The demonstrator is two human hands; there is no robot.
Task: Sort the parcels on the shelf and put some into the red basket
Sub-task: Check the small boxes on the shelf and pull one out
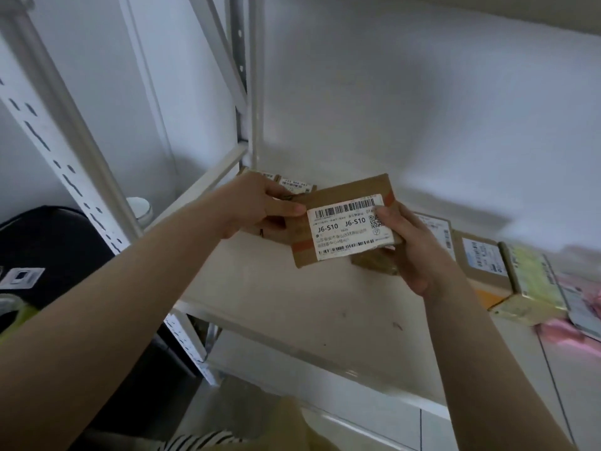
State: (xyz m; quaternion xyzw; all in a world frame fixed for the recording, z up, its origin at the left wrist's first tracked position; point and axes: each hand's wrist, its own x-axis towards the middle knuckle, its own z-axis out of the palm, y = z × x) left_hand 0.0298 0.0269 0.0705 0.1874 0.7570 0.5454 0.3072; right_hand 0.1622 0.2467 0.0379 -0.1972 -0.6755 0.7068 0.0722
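Labelled brown parcel (344,222), tilted above shelf (292,297)

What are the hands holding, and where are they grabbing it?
Both hands hold one brown parcel above the shelf: the left hand grips its left end, the right hand its right end.

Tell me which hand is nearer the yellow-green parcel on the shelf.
Right. The right hand is just left of the yellow-green parcel; the left hand is farther left, across the held brown parcel.

Soft, even light is filling the frame; wide-angle distortion is bending the upper-left shelf upright (48,131), and parcels at right (533,281) are blurring.
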